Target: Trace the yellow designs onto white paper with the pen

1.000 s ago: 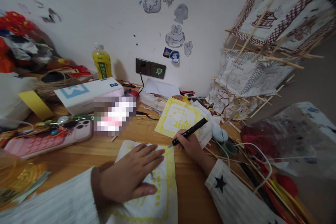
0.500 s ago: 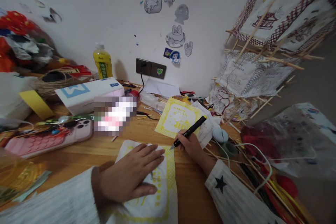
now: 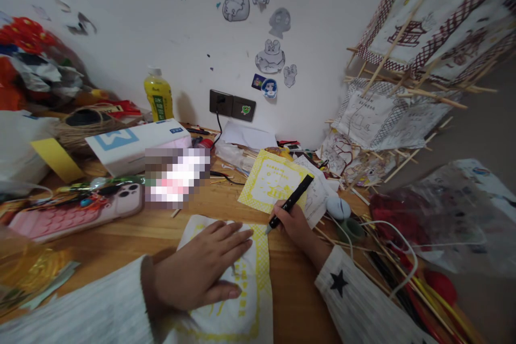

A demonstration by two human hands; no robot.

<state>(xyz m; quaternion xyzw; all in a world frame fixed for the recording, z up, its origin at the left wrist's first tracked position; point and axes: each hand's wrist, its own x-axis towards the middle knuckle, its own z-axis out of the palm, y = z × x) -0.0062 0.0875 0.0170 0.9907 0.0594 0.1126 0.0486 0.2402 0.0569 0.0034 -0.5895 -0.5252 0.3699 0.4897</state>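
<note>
My left hand [image 3: 205,266] lies flat, fingers stretched out, on a white paper sheet [image 3: 252,314] with a yellow lattice border and yellow lettering. Part of the drawing is hidden beneath the palm. My right hand [image 3: 294,226] grips a black marker [image 3: 291,201], slanted with its tip down at the sheet's upper right border. Whether the tip touches the paper I cannot tell. Just beyond lies a second sheet with a yellow drawing [image 3: 274,178], partly overlapping a white sheet with black lines [image 3: 316,201].
To the left are a phone in a pink case [image 3: 80,215], a white box [image 3: 139,142] and a bottle of yellow drink [image 3: 158,94]. Sticks and cables crowd the right side, by a plastic bag [image 3: 455,215]. A stick-framed paper lantern [image 3: 407,37] rises at the upper right.
The marker's tip has shifted slightly right and down along the sheet's border, and its back end has dipped a little to the left. My left hand has stayed in place.
</note>
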